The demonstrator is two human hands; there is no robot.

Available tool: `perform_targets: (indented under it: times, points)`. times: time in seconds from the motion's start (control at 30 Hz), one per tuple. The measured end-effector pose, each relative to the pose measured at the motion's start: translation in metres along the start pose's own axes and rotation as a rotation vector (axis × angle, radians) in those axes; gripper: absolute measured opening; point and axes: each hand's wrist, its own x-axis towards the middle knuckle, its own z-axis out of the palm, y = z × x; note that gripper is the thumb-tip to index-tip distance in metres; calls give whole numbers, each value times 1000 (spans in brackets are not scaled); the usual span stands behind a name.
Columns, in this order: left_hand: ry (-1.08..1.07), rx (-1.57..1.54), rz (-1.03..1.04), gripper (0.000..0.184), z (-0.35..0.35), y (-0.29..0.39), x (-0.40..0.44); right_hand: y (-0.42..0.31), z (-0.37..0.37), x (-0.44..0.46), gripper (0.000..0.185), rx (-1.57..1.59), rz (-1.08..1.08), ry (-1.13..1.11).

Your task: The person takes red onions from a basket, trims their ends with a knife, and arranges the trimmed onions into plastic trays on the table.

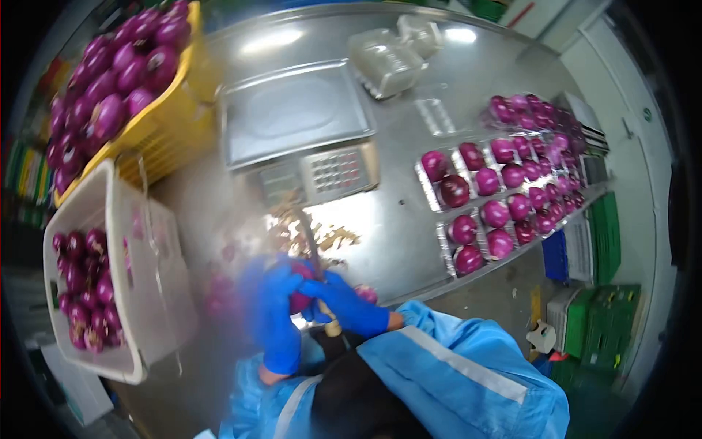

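Observation:
Both my hands wear blue gloves and meet at the near edge of a steel table (pixel 409 212). My left hand (pixel 278 314) is closed around a red onion (pixel 301 293). A knife (pixel 308 238) is gripped in my right hand (pixel 355 304); its wooden handle end pokes out below the fingers and the blade points away from me, beside the onion. Dry onion skins (pixel 329 238) lie scattered beyond the hands. One more red onion (pixel 365 293) sits just past my right hand. Blur on the left side of the picture hides some detail there.
A digital scale (pixel 296 117) stands beyond the skins. Clear plastic trays (pixel 387 66) are stacked behind it. Packed trays of red onions (pixel 497 197) fill the right side. At left are a yellow crate (pixel 168 124) and a white crate (pixel 121 293), both holding onions.

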Motion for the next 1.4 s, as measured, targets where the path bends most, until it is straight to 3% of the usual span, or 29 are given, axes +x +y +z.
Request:
perform_targets:
  times: [0.1, 0.13, 0.17, 0.23, 0.3, 0.4, 0.43, 0.5, 0.53, 0.6, 0.7, 0.77, 0.87, 0.93, 1.0, 1.07, 1.13, 1.2, 1.23, 1.27, 1.37, 1.4]
  points:
    - [-253, 462, 460, 30, 5, 12, 5, -3, -40, 18, 54, 227, -4, 82]
    - [-326, 444, 464, 34, 7, 7, 7, -32, -60, 18, 52, 145, -60, 121]
    - [-203, 386, 330, 35, 17, 8, 12, -67, -80, 21, 49, 57, -116, 160]
    - [-72, 326, 107, 38, 16, 9, 7, -127, -93, 26, 50, 121, -492, 397]
    - [-58, 309, -54, 43, 4, 0, 3, -192, -164, 28, 55, -275, -514, 571]
    - [-160, 235, -248, 48, -15, -30, -8, -265, -260, 52, 52, -437, -586, 950]
    - [-180, 231, -208, 48, -11, -32, -7, -291, -299, 66, 47, -513, -513, 1012]
    - [-165, 278, -167, 49, -9, -29, -7, -316, -366, 81, 39, -1561, -451, 850]
    - [-167, 251, -149, 50, -7, -29, -4, -329, -396, 86, 39, -1994, -551, 797]
    - [-147, 264, -120, 51, -10, -28, -3, -340, -410, 92, 34, -2110, -445, 707]
    - [-97, 274, -158, 50, -26, -16, -8, -361, -480, 112, 60, -945, -437, 949]
    - [-77, 310, -153, 47, -44, -8, -9, -365, -481, 105, 69, -1078, -414, 999]
    - [-35, 473, -62, 35, -93, 36, -2, -372, -555, 103, 67, -1178, -524, 1013]
    - [97, 536, -82, 33, -141, 60, -8, -376, -553, 89, 61, -1100, -506, 1058]
    - [368, 525, -79, 31, -181, 67, -7, -373, -487, 67, 60, -1089, -471, 1047]
    - [467, 850, 128, 28, -231, 61, 11, -351, -422, 54, 50, -1028, -511, 998]
    - [551, 474, -171, 29, -303, 29, 27, -328, -412, 55, 43, -1051, -637, 851]
    - [456, 580, -337, 32, -396, -37, 50, -293, -339, 38, 34, -1009, -512, 697]
    - [408, 592, -389, 29, -424, -60, 65, -265, -250, 28, 36, -1079, -432, 685]
    - [360, 602, -441, 27, -445, -81, 78, -244, -250, 31, 36, -1060, -462, 630]
    - [121, 1141, -581, 51, -486, -145, 114, -177, -180, 30, 36, -1144, -529, 447]
    - [28, 1231, -630, 55, -487, -161, 120, -160, -119, 19, 36, -1056, -373, 475]
